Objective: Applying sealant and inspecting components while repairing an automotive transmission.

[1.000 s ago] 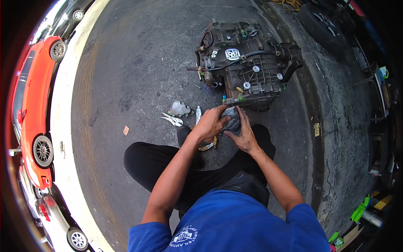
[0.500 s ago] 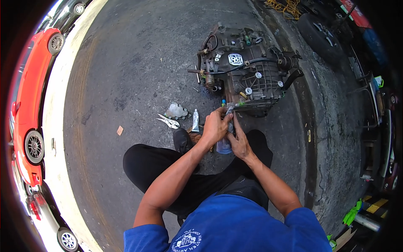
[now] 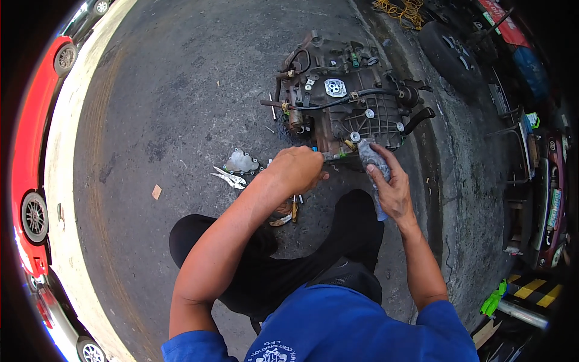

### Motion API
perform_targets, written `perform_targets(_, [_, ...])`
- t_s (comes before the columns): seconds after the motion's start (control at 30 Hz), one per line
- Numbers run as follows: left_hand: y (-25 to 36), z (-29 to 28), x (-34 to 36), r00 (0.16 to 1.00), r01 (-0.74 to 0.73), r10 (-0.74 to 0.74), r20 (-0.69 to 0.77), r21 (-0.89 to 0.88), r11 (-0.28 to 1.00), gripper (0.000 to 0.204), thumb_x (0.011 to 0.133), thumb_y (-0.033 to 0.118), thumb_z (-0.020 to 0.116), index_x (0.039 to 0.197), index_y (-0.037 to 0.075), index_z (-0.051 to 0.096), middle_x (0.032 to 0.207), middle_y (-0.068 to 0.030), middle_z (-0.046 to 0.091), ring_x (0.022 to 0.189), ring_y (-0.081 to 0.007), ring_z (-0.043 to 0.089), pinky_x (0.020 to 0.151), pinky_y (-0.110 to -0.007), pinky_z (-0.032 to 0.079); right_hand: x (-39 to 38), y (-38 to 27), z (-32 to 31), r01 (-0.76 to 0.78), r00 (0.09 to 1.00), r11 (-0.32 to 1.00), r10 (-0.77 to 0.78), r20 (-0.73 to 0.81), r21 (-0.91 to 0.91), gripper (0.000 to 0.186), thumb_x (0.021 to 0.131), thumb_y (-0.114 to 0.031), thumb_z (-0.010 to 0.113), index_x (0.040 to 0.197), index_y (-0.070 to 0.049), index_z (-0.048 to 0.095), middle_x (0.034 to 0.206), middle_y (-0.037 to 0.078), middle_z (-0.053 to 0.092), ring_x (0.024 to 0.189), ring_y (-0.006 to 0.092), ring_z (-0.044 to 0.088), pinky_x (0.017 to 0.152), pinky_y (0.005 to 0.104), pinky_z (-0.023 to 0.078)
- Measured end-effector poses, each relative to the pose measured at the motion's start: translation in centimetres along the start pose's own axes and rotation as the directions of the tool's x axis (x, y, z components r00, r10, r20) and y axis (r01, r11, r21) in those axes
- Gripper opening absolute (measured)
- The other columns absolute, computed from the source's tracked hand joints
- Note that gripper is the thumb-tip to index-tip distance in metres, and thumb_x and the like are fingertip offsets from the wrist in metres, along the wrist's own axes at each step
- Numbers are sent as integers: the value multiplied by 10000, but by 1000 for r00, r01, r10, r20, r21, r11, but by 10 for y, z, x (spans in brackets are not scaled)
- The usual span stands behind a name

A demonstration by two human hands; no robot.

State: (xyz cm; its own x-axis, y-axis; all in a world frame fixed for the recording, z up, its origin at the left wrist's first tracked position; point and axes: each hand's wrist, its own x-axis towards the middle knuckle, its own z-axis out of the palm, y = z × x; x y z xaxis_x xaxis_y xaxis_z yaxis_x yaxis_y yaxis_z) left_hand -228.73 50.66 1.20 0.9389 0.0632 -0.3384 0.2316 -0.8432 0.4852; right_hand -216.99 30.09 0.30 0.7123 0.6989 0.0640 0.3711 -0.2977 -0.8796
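Note:
My right hand (image 3: 393, 192) grips a crumpled, grey-blue plastic bag (image 3: 374, 158), holding it upright at the near right side of a greasy gearbox (image 3: 379, 99). What is inside the bag cannot be made out. Closer to the gearbox's near left corner, my left hand (image 3: 295, 170) is closed with its knuckles up. Its fingertips are hidden, so anything in them does not show. Left of that wrist, a silver metal cover plate (image 3: 241, 161) lies on the ground beside locking pliers (image 3: 230, 178). A yellow-handled tool (image 3: 294, 211) lies below the left forearm.
At the right, a wheel (image 3: 449, 57) lies by a concrete strip, with yellow rope (image 3: 401, 12) beyond it. A red car (image 3: 42, 139) is parked along the far left. A small cardboard piece (image 3: 156, 192) lies on the ground. My bent knees frame the near side.
My hands, together on the plastic bag before, are now apart. The right hand has carried the bag rightward, while the left has moved left and turned knuckles up, its forearm covering the tube.

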Motion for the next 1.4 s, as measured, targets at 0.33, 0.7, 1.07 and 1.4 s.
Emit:
perform_targets(0.33, [26,39,3,999,-29,33,-26,144,989,257,832,205,673,976,-7,688,1005,-192,676,971,-346,664,794,-443,541,204,-27,23,325,942,566,-125,311,-757,325,892,-249,600,1177,-101,656,1086,198,672,1001,388,635,869,442,506])
perform_targets(0.7, [19,38,0,995,78,-53,-81,348,934,329,827,136,618,1098,-44,662,1079,-230,647,1034,-379,637,882,-505,510,267,22,89,171,966,400,112,234,-901,287,816,-128,546,1028,-83,733,1071,224,680,1022,397,648,890,448,517])
perform_targets(1.07, [16,30,1,996,75,-57,-64,333,940,366,827,139,622,1140,-51,641,1114,-237,637,1072,-380,619,910,-507,498,279,26,81,507,821,333,92,563,-795,232,785,-80,527,893,-28,725,952,250,684,948,401,659,833,449,526])
perform_targets(1.4, [18,21,1,998,51,-59,18,309,950,410,822,159,642,1171,-54,626,1152,-257,621,1110,-390,603,926,-522,488,283,11,84,631,704,250,213,678,-734,210,809,-89,557,947,-36,705,914,235,688,916,399,659,803,462,519])
